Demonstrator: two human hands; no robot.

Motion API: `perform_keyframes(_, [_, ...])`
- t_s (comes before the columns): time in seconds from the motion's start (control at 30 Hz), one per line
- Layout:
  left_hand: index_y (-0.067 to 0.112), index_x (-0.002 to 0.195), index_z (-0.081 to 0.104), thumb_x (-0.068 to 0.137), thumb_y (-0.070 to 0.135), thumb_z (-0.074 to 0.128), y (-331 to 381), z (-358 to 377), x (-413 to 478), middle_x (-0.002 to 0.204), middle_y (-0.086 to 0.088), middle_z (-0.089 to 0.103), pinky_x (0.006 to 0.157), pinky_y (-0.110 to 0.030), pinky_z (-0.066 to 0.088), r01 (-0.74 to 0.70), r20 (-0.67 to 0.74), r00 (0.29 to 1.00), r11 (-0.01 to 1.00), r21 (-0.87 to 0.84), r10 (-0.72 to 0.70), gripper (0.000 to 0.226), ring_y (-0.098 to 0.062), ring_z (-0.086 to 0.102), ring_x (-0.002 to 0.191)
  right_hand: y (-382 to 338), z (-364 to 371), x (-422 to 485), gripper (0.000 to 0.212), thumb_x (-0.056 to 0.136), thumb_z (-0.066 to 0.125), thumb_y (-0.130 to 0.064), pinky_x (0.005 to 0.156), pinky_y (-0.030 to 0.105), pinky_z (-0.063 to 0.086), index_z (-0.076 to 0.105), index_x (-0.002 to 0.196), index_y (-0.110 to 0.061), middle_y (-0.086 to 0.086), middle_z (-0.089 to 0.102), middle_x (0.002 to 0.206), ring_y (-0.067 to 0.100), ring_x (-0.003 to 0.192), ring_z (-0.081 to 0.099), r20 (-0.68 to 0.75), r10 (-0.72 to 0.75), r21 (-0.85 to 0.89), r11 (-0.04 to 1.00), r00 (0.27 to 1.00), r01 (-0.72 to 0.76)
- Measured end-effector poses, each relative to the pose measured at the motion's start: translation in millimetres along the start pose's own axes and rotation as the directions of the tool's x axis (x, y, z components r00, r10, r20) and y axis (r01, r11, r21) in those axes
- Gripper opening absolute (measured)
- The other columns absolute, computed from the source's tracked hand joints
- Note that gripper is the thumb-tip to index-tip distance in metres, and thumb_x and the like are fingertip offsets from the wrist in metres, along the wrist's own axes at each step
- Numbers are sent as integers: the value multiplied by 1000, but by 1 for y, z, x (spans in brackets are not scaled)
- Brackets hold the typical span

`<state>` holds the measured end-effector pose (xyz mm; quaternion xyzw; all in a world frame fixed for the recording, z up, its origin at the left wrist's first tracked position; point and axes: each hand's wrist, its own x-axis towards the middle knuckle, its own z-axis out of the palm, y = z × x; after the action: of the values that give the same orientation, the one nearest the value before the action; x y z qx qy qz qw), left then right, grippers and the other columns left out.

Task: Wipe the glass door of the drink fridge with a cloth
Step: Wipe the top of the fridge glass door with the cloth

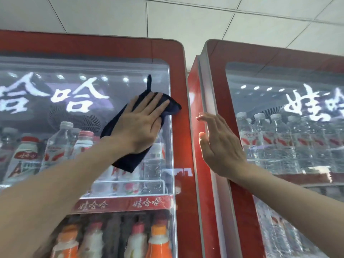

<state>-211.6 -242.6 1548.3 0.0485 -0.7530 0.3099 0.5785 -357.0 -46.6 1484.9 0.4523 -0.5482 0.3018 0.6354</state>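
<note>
Pressing a dark navy cloth [128, 138] flat against the glass door of the red-framed drink fridge [119, 101], the left hand [141, 123] works near the pane's upper right corner. Its fingers [158, 103] are spread and laid out straight, gripping nothing; they pin the cloth to the glass under the palm rather than clutching it. One tip of the cloth pokes up above the fingertips and another corner hangs below the wrist, so the cloth's long axis runs diagonally from upper right to lower left. The right hand [219, 146] is open as well, fingers extended and empty, resting against the pale edge of the neighbouring red fridge [210, 75], apparently as a brace. The left hand is clearly the nearer one to the glass being cleaned. Almost all of the unwiped pane lies to the left of and below the cloth, with the red frame just beside the fingertips on the right, so the next stroke would probably sweep leftward or downward over the rows of plastic drink bottles [61, 146] behind the glass.
</note>
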Motion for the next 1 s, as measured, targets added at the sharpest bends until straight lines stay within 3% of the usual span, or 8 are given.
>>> perform_keyframes(0.17, [29, 163, 5, 96, 41, 2, 38, 11, 26, 171, 5, -4, 127, -48, -5, 225, -40, 973, 974, -29, -226, 68, -12, -8, 157, 2, 3, 0, 39, 95, 44, -17, 124, 37, 28, 48, 133, -14, 5, 54, 144, 20, 137, 44, -37, -14, -6, 1000, 999, 14])
perform_keyframes(0.3, [25, 158, 26, 100, 37, 11, 74, 17, 0, 169, -4, 15, 124, -52, 14, 213, -133, 966, 974, -80, -222, 62, -22, 1, 154, 9, 9, -1, 40, 96, 45, -15, 113, 7, 16, 51, 136, -18, -12, 50, 140, -2, 135, 40, -83, 19, 67, 998, 996, -14])
perform_keyframes(0.4, [15, 159, 26, 101, 35, 15, 103, 27, -23, 168, -14, 17, 123, -53, 18, 276, -177, 941, 957, -87, -288, 63, -27, -3, 155, 11, 9, 0, 46, 92, 46, -1, 106, 2, 22, 52, 135, -15, -11, 51, 138, -14, 130, 33, -95, 20, 109, 994, 995, -10])
perform_keyframes(0.53, [7, 161, 19, 101, 39, 19, 129, 36, -44, 169, -18, 10, 126, -57, 7, 420, -138, 891, 901, -108, -432, 68, -34, 4, 157, 7, 5, 1, 45, 88, 43, 3, 119, 17, 18, 51, 131, -8, 7, 55, 139, 23, 134, 48, -62, -12, 97, 995, 998, 18])
perform_keyframes(0.6, [7, 161, 19, 101, 39, 22, 134, 36, -45, 169, -19, 9, 126, -58, 7, 448, -124, 881, 890, -86, -456, 68, -36, 5, 157, 6, 4, 1, 43, 89, 43, 3, 123, 18, 14, 52, 129, -7, 9, 57, 136, 27, 132, 50, -67, -14, 102, 995, 998, 21])
perform_keyframes(0.73, [7, 160, 21, 101, 41, 20, 133, 28, -44, 168, -19, 12, 126, -58, 7, 428, -82, 898, 901, -72, -433, 68, -38, 8, 156, 1, 0, -1, 38, 90, 41, 0, 127, 34, 20, 54, 125, -8, 8, 60, 131, 23, 128, 51, -55, 10, 139, 990, 998, -3])
perform_keyframes(0.83, [8, 155, 36, 100, 38, 19, 118, 12, -45, 163, -20, 30, 126, -52, 10, 349, -77, 933, 935, -58, -353, 65, -41, 27, 149, -2, -5, -1, 35, 91, 40, -3, 124, 37, 28, 55, 122, -8, 7, 59, 130, 24, 128, 52, -40, 40, 193, 981, 998, -32])
perform_keyframes(1.0, [8, 123, 71, 79, 13, 44, 73, -15, -40, 124, -17, 70, 115, -53, 34, 161, -153, 976, 987, 24, -155, 52, -47, 62, 105, -40, -1, -1, 34, 87, 39, 3, 93, 21, 45, 59, 114, 1, 15, 57, 117, 22, 106, 56, -238, 54, 306, 952, 970, 22])
